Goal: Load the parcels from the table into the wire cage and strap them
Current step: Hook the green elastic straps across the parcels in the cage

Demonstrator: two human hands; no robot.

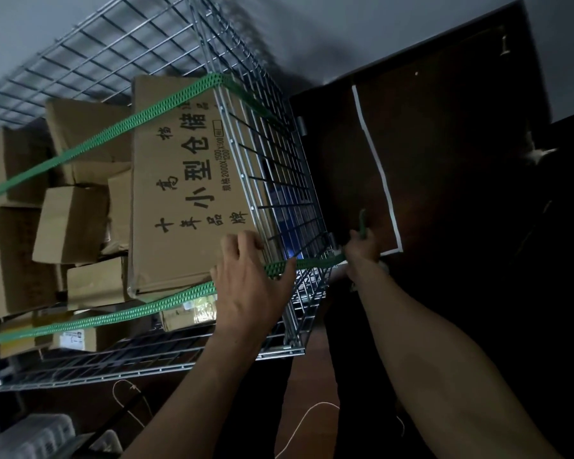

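The wire cage (279, 180) is filled with several brown cardboard parcels. A large flat box (183, 180) with black printed characters lies on top by the cage's right wall. A green perforated strap (140, 309) runs across the parcels in two lines and round the cage corner. My left hand (249, 279) rests on the box's near edge, its thumb hooked over the strap. My right hand (362, 250), outside the cage's right wall, grips the strap's end, which sticks up from the fist.
A dark table (444, 127) with a white tape line stands right of the cage. Below the cage lie a dark floor, a thin white cord (299, 425) and a pale ribbed object (30, 435) at the lower left. A grey wall is behind.
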